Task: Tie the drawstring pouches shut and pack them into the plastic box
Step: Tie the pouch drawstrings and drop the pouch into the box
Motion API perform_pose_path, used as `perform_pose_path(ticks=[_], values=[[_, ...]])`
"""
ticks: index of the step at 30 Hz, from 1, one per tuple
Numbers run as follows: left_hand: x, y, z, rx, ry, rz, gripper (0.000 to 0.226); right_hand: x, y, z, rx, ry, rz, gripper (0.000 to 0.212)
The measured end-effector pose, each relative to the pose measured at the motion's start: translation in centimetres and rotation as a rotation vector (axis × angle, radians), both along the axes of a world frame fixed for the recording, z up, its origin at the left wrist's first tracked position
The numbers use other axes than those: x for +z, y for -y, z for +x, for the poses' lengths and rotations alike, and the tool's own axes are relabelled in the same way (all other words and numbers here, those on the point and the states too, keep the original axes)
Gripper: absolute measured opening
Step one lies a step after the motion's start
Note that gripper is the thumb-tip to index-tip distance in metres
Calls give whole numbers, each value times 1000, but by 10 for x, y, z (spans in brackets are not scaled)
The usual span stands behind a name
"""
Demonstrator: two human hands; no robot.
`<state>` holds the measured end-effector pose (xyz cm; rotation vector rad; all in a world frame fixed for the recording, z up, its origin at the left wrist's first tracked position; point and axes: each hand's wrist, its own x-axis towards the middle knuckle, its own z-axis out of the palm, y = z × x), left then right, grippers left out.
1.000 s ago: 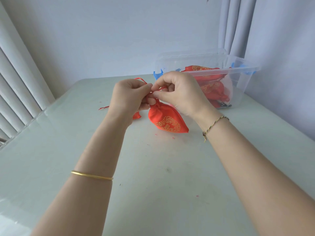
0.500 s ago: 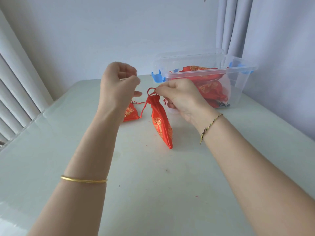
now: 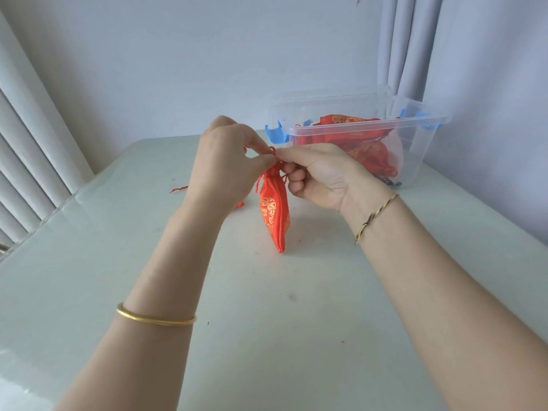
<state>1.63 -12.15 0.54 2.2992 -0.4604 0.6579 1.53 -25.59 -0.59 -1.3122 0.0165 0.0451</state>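
A red drawstring pouch with gold embroidery hangs upright above the table, its tip near the tabletop. My left hand and my right hand meet at its gathered neck, and both pinch the red drawstring just above it. The clear plastic box with blue latches stands behind my right hand, at the back right of the table. It holds several red pouches. A second pouch on the table is almost wholly hidden behind my left hand; only a red scrap shows.
The pale glass-topped table runs from my arms back to the wall. A loose red cord end lies left of my left hand. White blinds stand at the left, grey curtains behind the box.
My left hand, raised and apart half a second ago, has come back down to the pouch's neck and pinches the drawstring beside my right hand. The pouch still hangs upright.
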Motion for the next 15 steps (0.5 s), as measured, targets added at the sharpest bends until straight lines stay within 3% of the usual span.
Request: perform_pose_path(ticks=[3,6,9,13,15], values=[[-1,-3,5,15,23,10,2,-2,5,3,-19,54,-74,24],[-4,-8,9,27,-6,-27,6,-4,16,7,-198,170,-346,23],[-9,-3,10,31,-28,-27,8,-8,22,9,-316,220,-470,23],[-13,0,12,-32,-96,-85,6,-9,25,6,-249,280,-565,9],[-13,-2,12,-70,-124,-119,6,-6,25,4,-135,276,-547,17]])
